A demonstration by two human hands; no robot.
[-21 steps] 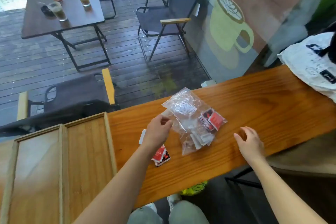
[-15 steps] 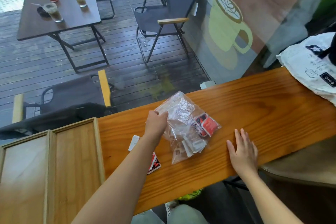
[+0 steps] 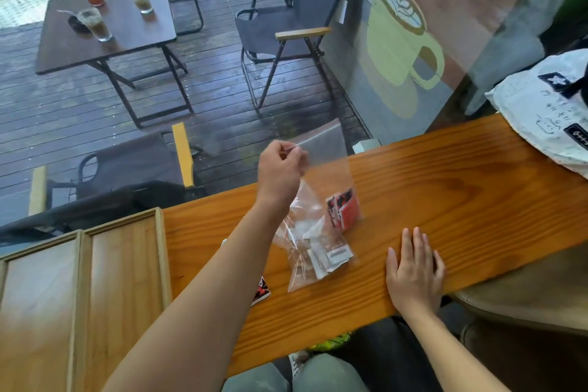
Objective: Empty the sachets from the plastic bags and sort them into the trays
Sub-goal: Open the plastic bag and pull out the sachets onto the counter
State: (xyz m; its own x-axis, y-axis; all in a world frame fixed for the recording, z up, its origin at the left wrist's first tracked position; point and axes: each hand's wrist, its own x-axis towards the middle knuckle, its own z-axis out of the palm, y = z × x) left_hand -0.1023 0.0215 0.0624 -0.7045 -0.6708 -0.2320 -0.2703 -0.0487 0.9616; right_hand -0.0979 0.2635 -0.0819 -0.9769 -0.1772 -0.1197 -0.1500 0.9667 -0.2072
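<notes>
My left hand [image 3: 280, 169] pinches the top edge of a clear plastic bag [image 3: 321, 188] and holds it up above the wooden counter [image 3: 461, 188]. Red-and-black sachets [image 3: 342, 210] hang inside it, and white sachets [image 3: 327, 256] lie in the crumpled plastic [image 3: 299, 261] resting on the counter. My right hand [image 3: 413, 270] lies flat on the counter near its front edge, fingers apart, holding nothing. A loose red-and-black sachet [image 3: 261, 291] shows from under my left forearm. Two wooden trays [image 3: 160, 248] sit side by side at the left.
A white printed cloth bag [image 3: 547, 114] lies on the counter's far right end. Beyond the glass are a wet deck, folding chairs [image 3: 286, 35] and a dark table [image 3: 108, 32] with drinks. A padded stool [image 3: 521, 302] stands lower right.
My left hand has risen and lifted the bag's top off the counter, stretching it upright. My right hand has settled flat on the counter.
</notes>
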